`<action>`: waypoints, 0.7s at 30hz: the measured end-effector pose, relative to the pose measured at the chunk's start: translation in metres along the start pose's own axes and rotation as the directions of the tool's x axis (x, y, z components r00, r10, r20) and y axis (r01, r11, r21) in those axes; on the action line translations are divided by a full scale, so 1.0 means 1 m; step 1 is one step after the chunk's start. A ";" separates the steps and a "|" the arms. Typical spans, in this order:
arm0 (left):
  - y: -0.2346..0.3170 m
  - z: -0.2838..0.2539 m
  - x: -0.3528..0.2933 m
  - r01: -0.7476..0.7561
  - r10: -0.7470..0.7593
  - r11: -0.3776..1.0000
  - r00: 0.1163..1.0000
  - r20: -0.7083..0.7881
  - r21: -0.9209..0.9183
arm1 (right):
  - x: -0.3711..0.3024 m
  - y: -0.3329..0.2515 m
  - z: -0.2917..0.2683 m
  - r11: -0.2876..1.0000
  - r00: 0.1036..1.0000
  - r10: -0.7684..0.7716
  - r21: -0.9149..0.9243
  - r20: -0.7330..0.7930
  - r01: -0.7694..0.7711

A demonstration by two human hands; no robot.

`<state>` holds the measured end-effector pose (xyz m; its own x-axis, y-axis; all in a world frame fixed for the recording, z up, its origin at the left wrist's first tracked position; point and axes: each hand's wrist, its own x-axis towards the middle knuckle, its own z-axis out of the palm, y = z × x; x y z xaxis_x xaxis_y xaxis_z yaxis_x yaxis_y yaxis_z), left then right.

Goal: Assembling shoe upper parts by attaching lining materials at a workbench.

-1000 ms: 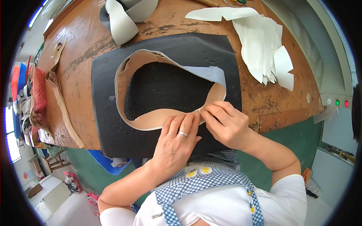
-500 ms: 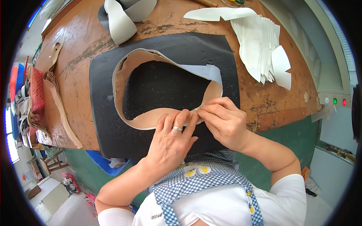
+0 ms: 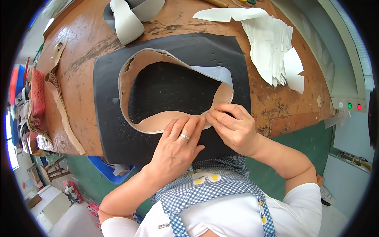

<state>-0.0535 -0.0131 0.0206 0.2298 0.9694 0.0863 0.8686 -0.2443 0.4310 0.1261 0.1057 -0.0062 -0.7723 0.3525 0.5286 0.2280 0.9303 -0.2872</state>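
Observation:
A large loop of shoe-upper leather, beige on its inner side with a grey outer edge, stands on a black mat. One pale blue-grey section shows at its far right. At the near side of the loop, my left hand presses its fingers together onto the beige leather; a ring is on one finger. Just right of it, my right hand pinches the same near edge between thumb and fingertips. Both sets of fingertips almost touch, and they hide the exact spot they grip.
Grey leather strips lie at the far left of the wooden table. White cut pieces are stacked at the far right. A long beige strip and a red perforated basket are at the left. A blue bin sits below the table edge.
My hands stay on the near edge of the loop, with small finger shifts. The right hand's index finger is more arched, leaving a gap beneath it. The loop's near edge sits slightly farther away.

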 end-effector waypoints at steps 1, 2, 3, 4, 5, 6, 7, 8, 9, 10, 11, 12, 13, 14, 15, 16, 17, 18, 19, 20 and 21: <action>0.000 0.000 0.000 0.002 -0.002 1.000 1.000 -0.001 0.001 | 0.000 0.000 0.000 1.000 1.000 -0.002 0.001 0.000 0.002; -0.001 -0.001 0.000 0.012 -0.012 1.000 1.000 0.012 -0.008 | -0.001 0.001 0.000 1.000 1.000 -0.015 -0.009 0.011 0.015; -0.001 -0.001 0.001 0.021 -0.021 1.000 0.999 0.024 -0.017 | -0.001 0.001 0.000 0.999 0.999 -0.028 -0.022 0.022 0.028; -0.001 -0.002 0.001 0.022 -0.021 1.000 1.000 0.023 -0.017 | -0.003 -0.001 -0.001 0.999 0.999 -0.029 -0.022 0.023 0.030; -0.001 -0.003 0.001 0.008 -0.008 1.000 0.999 0.037 0.003 | -0.005 -0.003 -0.002 0.999 0.999 -0.023 -0.026 0.044 0.025; -0.002 -0.004 0.001 -0.005 0.004 1.000 0.999 0.053 0.023 | -0.006 -0.005 -0.002 0.999 0.998 -0.018 -0.028 0.066 0.020; -0.003 -0.004 0.001 -0.003 0.002 1.000 0.999 0.052 0.024 | -0.007 -0.004 -0.005 0.999 0.998 -0.020 -0.027 0.066 0.021; -0.003 -0.003 0.000 -0.005 0.004 1.000 0.999 0.048 0.021 | -0.010 -0.002 -0.008 0.999 0.994 0.016 0.037 0.107 -0.020; -0.003 -0.003 0.000 -0.008 0.007 1.000 0.999 0.043 0.019 | -0.012 0.000 -0.012 0.993 0.987 0.048 0.099 0.150 -0.064; -0.003 -0.003 0.000 -0.007 0.006 1.000 0.999 0.041 0.020 | -0.013 0.002 -0.014 0.993 0.988 0.046 0.099 0.150 -0.062; -0.003 -0.003 0.000 -0.010 0.009 1.000 0.999 0.037 0.025 | -0.015 0.004 -0.015 0.987 0.984 0.056 0.139 0.169 -0.081; -0.003 -0.003 -0.001 -0.015 0.014 0.999 0.999 0.035 0.030 | -0.015 0.005 -0.016 0.979 0.980 0.068 0.178 0.189 -0.103; -0.003 -0.003 -0.001 -0.016 0.015 0.999 0.999 0.034 0.030 | -0.016 0.005 -0.017 0.979 0.980 0.069 0.176 0.189 -0.103; -0.003 -0.003 -0.001 -0.018 0.016 0.999 0.999 0.037 0.038 | -0.016 0.005 -0.017 0.976 0.979 0.076 0.186 0.188 -0.111; -0.002 -0.003 -0.001 -0.019 0.017 0.999 0.999 0.038 0.049 | -0.015 0.005 -0.017 0.974 0.979 0.080 0.196 0.185 -0.117; -0.002 -0.004 -0.001 -0.020 0.018 0.999 0.999 0.037 0.051 | -0.015 0.005 -0.016 0.974 0.980 0.079 0.196 0.183 -0.115; -0.001 -0.004 -0.002 -0.020 0.018 0.998 0.999 0.034 0.053 | -0.016 0.005 -0.015 0.983 0.983 0.055 0.162 0.173 -0.084; -0.001 -0.003 -0.001 -0.022 0.020 0.998 0.999 0.031 0.053 | -0.017 0.005 -0.014 0.991 0.986 0.032 0.126 0.165 -0.054; -0.001 -0.002 -0.001 -0.023 0.022 0.998 0.999 0.030 0.054 | -0.016 0.005 -0.014 0.991 0.986 0.032 0.124 0.164 -0.053; -0.001 -0.001 -0.001 -0.016 0.014 0.999 1.000 0.027 0.047 | -0.016 0.004 -0.014 0.996 0.986 0.014 0.083 0.167 -0.028; -0.001 -0.001 -0.002 -0.007 0.006 0.999 1.000 0.026 0.042 | -0.015 0.003 -0.014 0.999 0.986 -0.005 0.043 0.169 -0.003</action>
<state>-0.0553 -0.0148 0.0210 0.2460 0.9670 0.0657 0.8849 -0.2517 0.3920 0.1470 0.1041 -0.0036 -0.8626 0.3258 0.3870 0.2042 0.9241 -0.3229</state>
